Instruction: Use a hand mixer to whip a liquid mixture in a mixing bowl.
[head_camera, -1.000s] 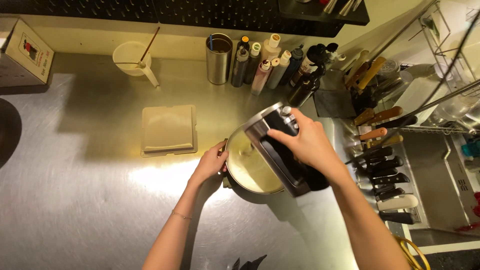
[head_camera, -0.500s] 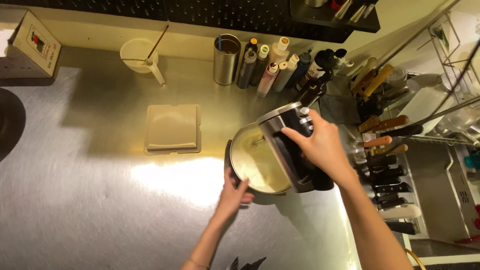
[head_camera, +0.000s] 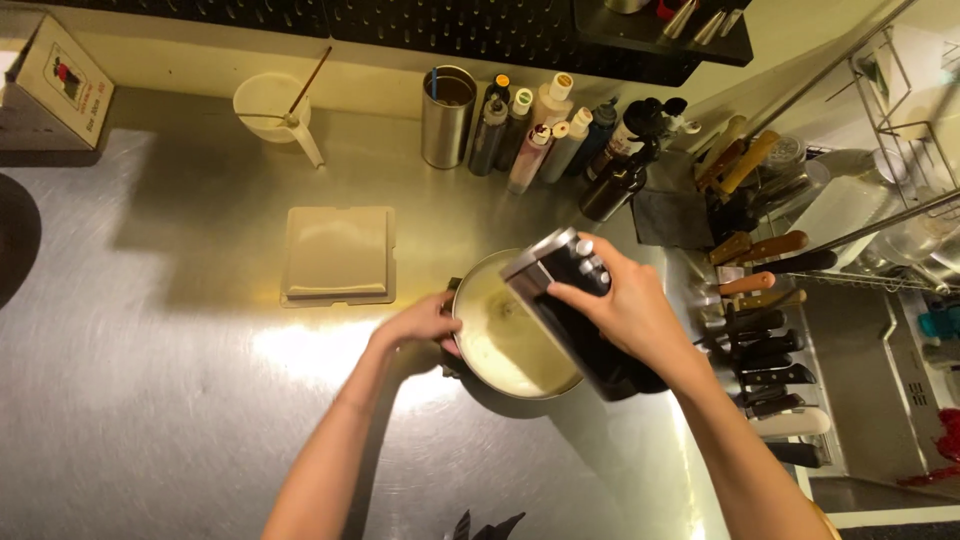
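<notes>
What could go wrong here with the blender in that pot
The right hand holds the black stick blender tilted over the pot of pale liquid; at that slant it might spatter onto the steel counter. The left hand grips only the pot's rim, so the pot could shift or tip. Knives lie close beside the right forearm, which could brush them.

pro kitchen | steel counter (head_camera: 150, 400) | knife rack (head_camera: 770, 340) | sauce bottles (head_camera: 540, 140)
</notes>
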